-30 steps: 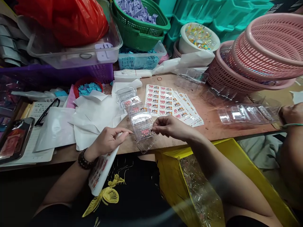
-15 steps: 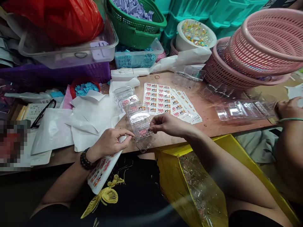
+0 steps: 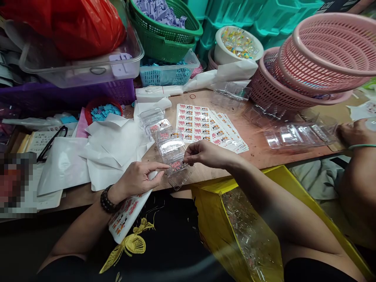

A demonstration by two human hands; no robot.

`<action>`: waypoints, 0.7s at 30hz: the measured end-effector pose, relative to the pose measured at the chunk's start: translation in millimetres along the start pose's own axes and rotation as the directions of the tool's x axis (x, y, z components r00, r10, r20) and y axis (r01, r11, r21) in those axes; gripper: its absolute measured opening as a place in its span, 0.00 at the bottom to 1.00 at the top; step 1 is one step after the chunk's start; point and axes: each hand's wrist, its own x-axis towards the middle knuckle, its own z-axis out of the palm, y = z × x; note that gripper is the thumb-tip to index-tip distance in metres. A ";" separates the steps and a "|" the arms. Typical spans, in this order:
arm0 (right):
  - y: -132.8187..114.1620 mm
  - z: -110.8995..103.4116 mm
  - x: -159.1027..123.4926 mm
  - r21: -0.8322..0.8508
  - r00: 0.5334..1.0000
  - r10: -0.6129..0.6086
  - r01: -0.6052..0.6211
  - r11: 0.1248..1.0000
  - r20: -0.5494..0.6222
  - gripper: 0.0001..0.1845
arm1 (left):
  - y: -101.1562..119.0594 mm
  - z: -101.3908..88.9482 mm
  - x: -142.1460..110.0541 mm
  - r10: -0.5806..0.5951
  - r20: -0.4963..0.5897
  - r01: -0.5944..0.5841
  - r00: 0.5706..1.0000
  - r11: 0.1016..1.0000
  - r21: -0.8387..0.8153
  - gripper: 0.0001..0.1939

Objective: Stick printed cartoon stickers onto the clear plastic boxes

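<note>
- One label (image 3: 176, 166) lies on the clear case (image 3: 179, 181) nearest us.
- Left hand (image 3: 135, 178): gripping sticker sheet (image 3: 127, 219); index has moved in to the label's left, steadying it, we judge.
- Right hand (image 3: 202, 153): still pinching its right end.

Two bare arms angle inward from lower corners. Left forearm (image 3: 78, 222) slants up toward right; left hand (image 3: 139, 179) back upward, index finger extended, thumb below, remaining fingers tucked from view. Right forearm (image 3: 266, 192) slants up toward left; right hand (image 3: 202, 153) pinching, thumb meeting index finger, hands near each other.
</note>
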 end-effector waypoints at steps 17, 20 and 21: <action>-26.3 15.3 -7.4 -0.373 0.976 0.106 -0.171 0.912 -0.190 0.13 | -10.6 19.5 -1.8 0.118 0.092 -0.134 0.989 0.973 0.190 0.23; -26.6 17.9 -11.9 -0.570 0.941 0.101 -0.278 0.773 -0.322 0.16 | -9.3 19.1 -2.7 0.072 0.098 -0.088 0.993 0.982 0.169 0.23; -24.7 16.4 -14.8 -0.611 0.925 0.100 -0.321 0.724 -0.367 0.19 | -8.3 18.4 -2.8 0.058 0.101 -0.073 0.993 0.986 0.152 0.23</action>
